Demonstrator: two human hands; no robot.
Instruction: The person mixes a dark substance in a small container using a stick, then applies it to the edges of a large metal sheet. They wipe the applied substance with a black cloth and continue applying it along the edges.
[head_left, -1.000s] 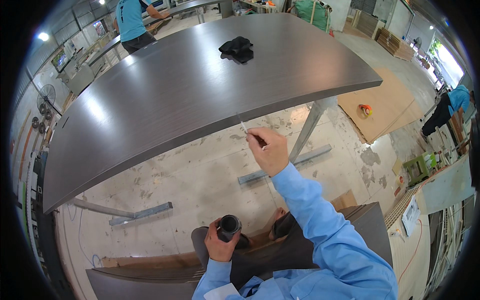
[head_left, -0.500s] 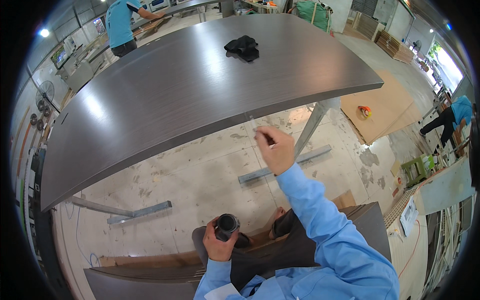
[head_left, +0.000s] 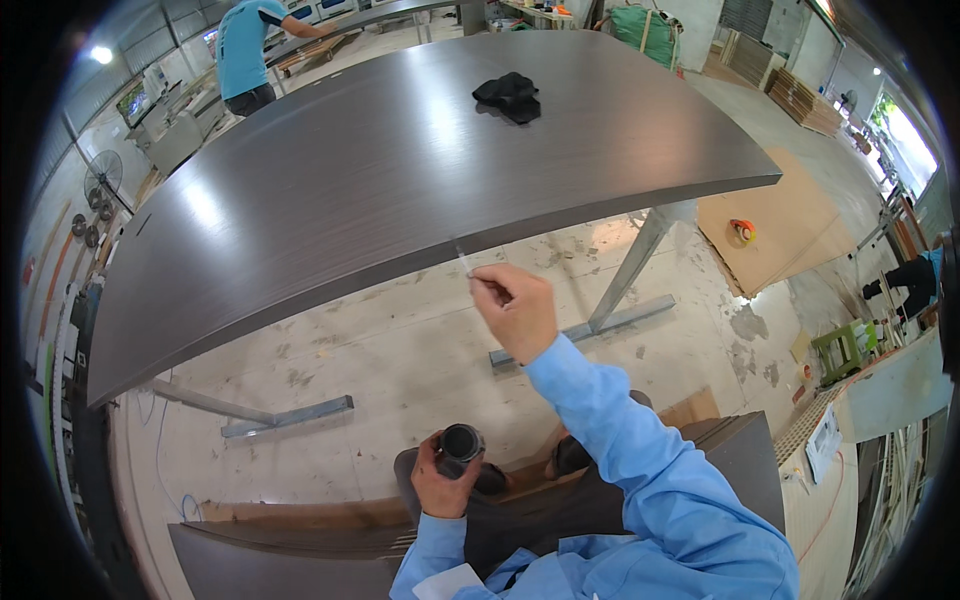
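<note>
The right hand [head_left: 517,308] pinches a thin brush [head_left: 464,262], its tip touching the near edge of the dark tabletop [head_left: 400,170] at 12 o'clock from the hand. The left hand [head_left: 443,484], at 7 o'clock from the right, is wrapped around a small dark can [head_left: 461,444]. A black cloth [head_left: 510,95] lies far up the top

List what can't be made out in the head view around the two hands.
- Thin stick in the right hand: too small to tell what tool it is, or whether its tip touches the table edge.
- Dark cylinder in the left hand: fingers hide its body; contents unseen.
- Black cloth on the tabletop: too bunched and small to identify.
</note>
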